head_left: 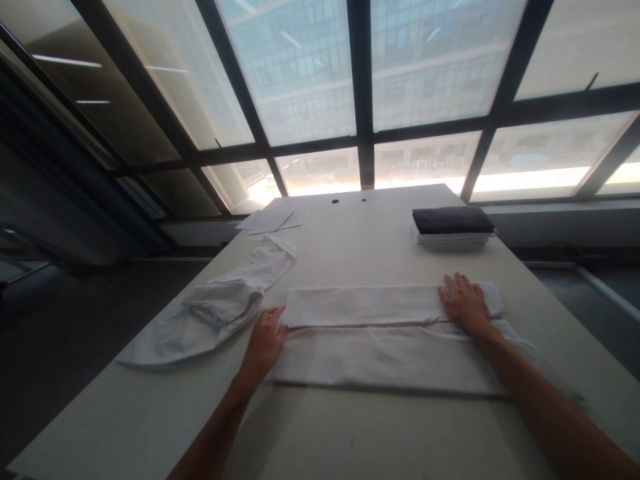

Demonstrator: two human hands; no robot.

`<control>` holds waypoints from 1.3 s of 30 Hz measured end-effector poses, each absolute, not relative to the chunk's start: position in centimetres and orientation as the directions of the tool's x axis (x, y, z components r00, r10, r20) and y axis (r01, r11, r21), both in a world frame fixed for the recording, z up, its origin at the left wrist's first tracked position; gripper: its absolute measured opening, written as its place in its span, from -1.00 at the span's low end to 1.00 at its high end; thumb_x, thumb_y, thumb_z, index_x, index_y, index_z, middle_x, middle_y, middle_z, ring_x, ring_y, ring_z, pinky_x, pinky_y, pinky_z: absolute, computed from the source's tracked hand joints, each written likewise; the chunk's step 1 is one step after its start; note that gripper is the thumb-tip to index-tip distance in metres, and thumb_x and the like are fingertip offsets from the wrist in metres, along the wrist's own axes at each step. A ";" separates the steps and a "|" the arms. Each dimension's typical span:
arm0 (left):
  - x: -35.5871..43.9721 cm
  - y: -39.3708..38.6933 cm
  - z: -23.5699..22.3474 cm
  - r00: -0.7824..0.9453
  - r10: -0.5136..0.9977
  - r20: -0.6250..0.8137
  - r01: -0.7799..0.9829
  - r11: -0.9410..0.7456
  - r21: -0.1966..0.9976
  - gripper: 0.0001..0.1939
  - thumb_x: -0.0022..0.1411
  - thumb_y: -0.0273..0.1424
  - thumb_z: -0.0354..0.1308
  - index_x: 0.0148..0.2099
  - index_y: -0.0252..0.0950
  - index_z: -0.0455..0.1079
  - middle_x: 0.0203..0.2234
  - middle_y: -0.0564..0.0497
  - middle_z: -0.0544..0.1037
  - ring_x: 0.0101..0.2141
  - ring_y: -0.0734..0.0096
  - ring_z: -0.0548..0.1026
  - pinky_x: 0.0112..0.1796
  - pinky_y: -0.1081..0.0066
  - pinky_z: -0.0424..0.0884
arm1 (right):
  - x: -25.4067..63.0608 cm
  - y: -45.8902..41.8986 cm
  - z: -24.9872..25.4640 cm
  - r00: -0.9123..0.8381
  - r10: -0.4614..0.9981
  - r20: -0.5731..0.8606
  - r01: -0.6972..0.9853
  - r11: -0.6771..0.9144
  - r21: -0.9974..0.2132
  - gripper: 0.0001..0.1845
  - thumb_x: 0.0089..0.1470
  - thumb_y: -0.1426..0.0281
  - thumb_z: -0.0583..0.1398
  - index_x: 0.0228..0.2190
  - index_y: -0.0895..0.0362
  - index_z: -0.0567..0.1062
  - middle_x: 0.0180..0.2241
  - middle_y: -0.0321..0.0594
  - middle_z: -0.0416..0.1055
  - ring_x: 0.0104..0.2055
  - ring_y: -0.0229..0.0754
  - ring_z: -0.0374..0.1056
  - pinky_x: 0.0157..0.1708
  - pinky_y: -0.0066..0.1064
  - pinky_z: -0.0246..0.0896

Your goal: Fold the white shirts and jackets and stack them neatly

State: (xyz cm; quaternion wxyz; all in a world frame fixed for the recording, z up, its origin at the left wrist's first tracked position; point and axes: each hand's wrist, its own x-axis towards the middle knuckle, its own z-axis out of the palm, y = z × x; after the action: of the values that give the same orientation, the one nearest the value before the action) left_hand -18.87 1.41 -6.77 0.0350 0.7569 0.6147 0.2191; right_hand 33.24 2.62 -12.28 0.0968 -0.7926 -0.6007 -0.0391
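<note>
A white garment lies folded into a long flat shape across the table, with two bands meeting along a lengthwise seam. A looser flap of it spreads towards the lower right. My left hand is at the garment's left end, thumb and fingers closed about its edge. Flat on the upper band, near the right end, rests my right hand, its fingers stretched out. To the left of my left hand lies a crumpled white cloth, apart from the folded garment.
The white table reaches towards large windows. On its far right stands a neat stack of folded cloth, black on top of white. Sheets of paper lie at the far left. A dark curtain hangs at left.
</note>
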 end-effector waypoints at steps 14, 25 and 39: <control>-7.1 2.4 -6.9 0.449 0.892 -0.044 0.892 -0.445 0.080 -0.29 0.48 -0.01 -0.32 0.46 -0.34 -0.03 0.42 -0.23 -0.05 0.39 -0.07 -0.12 0.28 -0.12 -0.06 | 32.9 2.4 -10.6 0.032 0.993 0.118 0.993 -0.018 -0.113 -0.39 0.38 0.20 -0.17 0.33 0.15 0.17 0.42 -0.02 -0.09 0.45 -0.01 -0.22 0.35 -0.01 -0.23; 12.6 1.9 -7.8 0.740 0.671 0.036 0.615 -0.698 0.368 -0.35 0.47 -0.05 -0.20 0.44 -0.29 0.05 0.39 -0.27 0.07 0.38 -0.09 -0.02 0.27 -0.18 -0.07 | 41.5 -0.4 -9.7 0.241 0.970 -0.013 0.951 -0.239 -0.195 -0.36 0.37 0.13 -0.14 0.37 0.10 0.09 0.44 -0.02 -0.20 0.47 0.07 -0.32 0.33 0.21 -0.33; 10.9 1.2 -8.7 0.863 0.501 0.061 0.469 -0.840 0.273 -0.37 0.49 -0.04 -0.22 0.47 -0.15 -0.03 0.41 -0.04 0.04 0.40 0.01 -0.13 0.32 -0.13 -0.24 | 43.5 -7.3 -6.2 0.500 0.804 -0.321 0.348 -0.526 -0.776 -0.46 0.12 0.14 0.22 0.02 0.24 0.48 -0.08 0.08 0.51 -0.14 -0.02 0.49 -0.31 -0.33 0.46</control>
State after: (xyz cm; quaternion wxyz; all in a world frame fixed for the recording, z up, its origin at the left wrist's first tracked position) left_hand 10.88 1.18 -8.70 0.1257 0.9570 0.2534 0.0649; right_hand 43.54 -7.26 -6.24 0.3281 -0.8015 -0.3594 0.3476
